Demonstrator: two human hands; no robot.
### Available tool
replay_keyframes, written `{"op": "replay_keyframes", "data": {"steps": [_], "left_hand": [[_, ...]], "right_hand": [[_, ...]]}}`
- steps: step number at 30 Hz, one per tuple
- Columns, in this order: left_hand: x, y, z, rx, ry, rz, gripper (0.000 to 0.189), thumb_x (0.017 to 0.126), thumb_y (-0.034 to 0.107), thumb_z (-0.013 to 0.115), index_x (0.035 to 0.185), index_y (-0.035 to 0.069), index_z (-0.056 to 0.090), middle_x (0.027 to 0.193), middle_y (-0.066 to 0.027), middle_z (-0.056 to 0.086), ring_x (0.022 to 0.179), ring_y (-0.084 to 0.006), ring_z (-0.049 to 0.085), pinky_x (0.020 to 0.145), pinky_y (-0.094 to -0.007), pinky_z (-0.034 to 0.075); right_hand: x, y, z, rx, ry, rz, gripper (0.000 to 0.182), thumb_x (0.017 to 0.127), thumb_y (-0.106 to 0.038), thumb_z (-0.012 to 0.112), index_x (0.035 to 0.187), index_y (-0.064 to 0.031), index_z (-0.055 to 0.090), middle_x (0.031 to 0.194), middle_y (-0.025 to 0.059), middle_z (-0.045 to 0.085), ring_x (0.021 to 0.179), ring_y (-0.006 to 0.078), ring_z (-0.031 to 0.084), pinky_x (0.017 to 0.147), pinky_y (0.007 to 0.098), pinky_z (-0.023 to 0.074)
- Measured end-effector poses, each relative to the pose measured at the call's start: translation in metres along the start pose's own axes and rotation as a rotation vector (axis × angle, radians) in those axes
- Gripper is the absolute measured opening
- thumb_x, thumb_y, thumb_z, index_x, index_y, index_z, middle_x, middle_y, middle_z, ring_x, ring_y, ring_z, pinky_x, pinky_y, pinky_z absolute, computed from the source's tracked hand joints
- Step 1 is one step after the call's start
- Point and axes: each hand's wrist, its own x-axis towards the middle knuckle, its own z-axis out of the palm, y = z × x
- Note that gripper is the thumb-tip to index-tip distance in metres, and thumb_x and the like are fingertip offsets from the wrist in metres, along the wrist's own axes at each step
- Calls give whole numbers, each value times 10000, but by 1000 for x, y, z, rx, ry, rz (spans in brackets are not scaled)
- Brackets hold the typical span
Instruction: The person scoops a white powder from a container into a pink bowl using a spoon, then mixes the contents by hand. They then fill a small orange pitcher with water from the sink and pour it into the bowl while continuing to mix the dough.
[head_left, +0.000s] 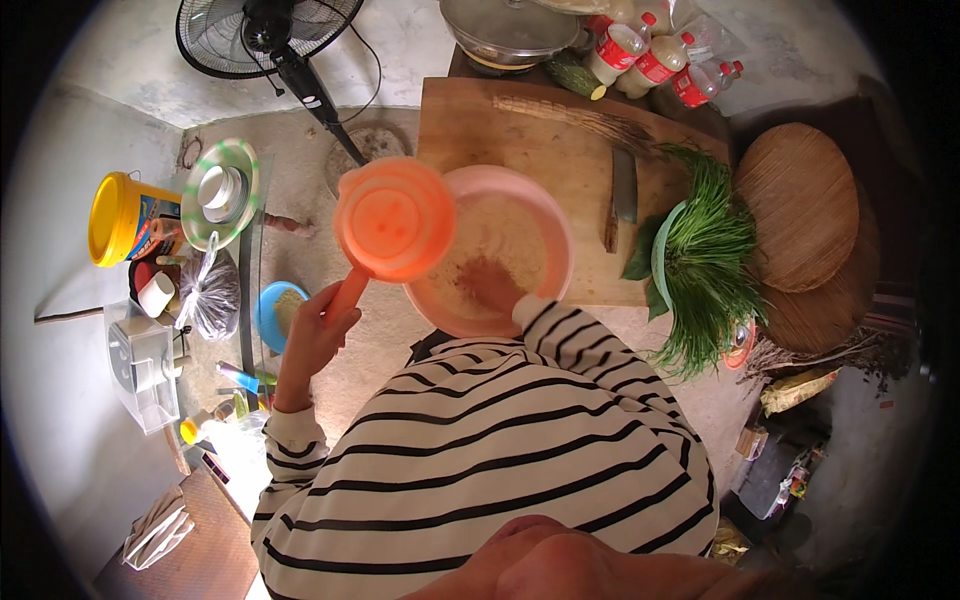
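Observation:
My left hand (319, 341) grips the handle of an orange plastic dipper (395, 221). The dipper is tilted over the left rim of a pink plastic basin (561, 232), its underside facing me, so its inside is hidden. Pale, flour-like stuff (514, 229) covers the basin's bottom. Down in that stuff is my right hand (491, 285), blurred, with its fingertips partly hidden; whether it grasps anything does not show. The basin is in front of my body, overlapping the lower left of a wooden board (457, 124).
A cleaver (624, 187) and a straw whisk broom (570, 114) lie on the board. Green chives (701, 262) overflow a bowl at right, beside round wooden lids (799, 206). A standing fan (270, 30) rises behind. At left are a blue bowl (271, 330) and a yellow-lidded bucket (112, 219).

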Motion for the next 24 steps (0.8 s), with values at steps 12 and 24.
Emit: {"op": "replay_keyframes", "data": {"steps": [12, 24], "left_hand": [[-5, 1, 11, -16, -43, -2, 457, 880, 143, 691, 1293, -20, 585, 751, -11, 606, 548, -66, 521, 482, -232, 423], [-2, 27, 20, 382, -61, 273, 415, 856, 153, 698, 1228, -2, 600, 892, -179, 689, 813, -331, 669, 739, -392, 510]], "right_hand": [[-19, 32, -25, 165, 17, 513, 780, 767, -68, 641, 1480, -19, 329, 1386, 397, 360, 1313, 498, 385, 1033, 497, 408], [-35, 12, -24, 414, 100, 360, 597, 797, -75, 621, 1379, -63, 485, 1199, 252, 556, 1120, 423, 568, 897, 499, 494]]}}
